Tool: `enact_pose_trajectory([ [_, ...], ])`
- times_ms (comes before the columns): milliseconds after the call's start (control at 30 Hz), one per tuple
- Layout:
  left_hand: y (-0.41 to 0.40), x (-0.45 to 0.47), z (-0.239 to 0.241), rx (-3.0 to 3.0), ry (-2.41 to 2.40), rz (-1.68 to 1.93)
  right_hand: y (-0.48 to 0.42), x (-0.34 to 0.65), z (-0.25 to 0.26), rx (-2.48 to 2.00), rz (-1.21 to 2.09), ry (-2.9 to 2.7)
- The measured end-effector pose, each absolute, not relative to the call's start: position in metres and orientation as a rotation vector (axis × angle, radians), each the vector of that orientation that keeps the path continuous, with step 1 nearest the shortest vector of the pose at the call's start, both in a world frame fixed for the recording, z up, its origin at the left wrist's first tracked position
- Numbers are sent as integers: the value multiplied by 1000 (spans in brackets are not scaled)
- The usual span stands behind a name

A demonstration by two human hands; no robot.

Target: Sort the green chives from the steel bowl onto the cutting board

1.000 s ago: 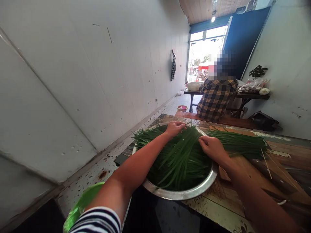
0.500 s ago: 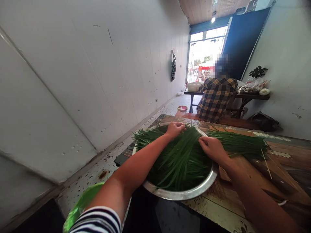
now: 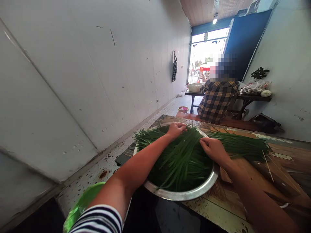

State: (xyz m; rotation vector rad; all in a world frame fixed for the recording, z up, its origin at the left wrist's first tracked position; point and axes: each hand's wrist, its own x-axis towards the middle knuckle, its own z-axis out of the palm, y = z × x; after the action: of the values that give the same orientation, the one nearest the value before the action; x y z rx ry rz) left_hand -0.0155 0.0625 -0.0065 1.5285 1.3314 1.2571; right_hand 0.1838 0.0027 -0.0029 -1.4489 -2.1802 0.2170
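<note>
Over the last half second the head view has swung slightly, leaving the checkered apron (image 3: 174, 66), ceiling lamp (image 3: 214, 21), plaid-shirted person (image 3: 217, 98), metal basin (image 3: 179, 195), garlic chives (image 3: 181, 161), left hand (image 3: 177, 129) and right hand (image 3: 213, 149) all a touch further right and lower in frame.

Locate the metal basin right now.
In the head view, the metal basin sits on the table, below and slightly right of centre, with green stalks lying to its right.
</note>
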Motion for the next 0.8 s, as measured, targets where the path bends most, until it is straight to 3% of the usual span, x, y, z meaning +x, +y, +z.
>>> enact_pose_trajectory([
  [467,65,-22,-9,1836,1395,1220,3,184,-3,-1451,160,-2203],
  [800,56,-24,7,1992,1191,1092,5,186,-4,-1416,171,-2145],
])
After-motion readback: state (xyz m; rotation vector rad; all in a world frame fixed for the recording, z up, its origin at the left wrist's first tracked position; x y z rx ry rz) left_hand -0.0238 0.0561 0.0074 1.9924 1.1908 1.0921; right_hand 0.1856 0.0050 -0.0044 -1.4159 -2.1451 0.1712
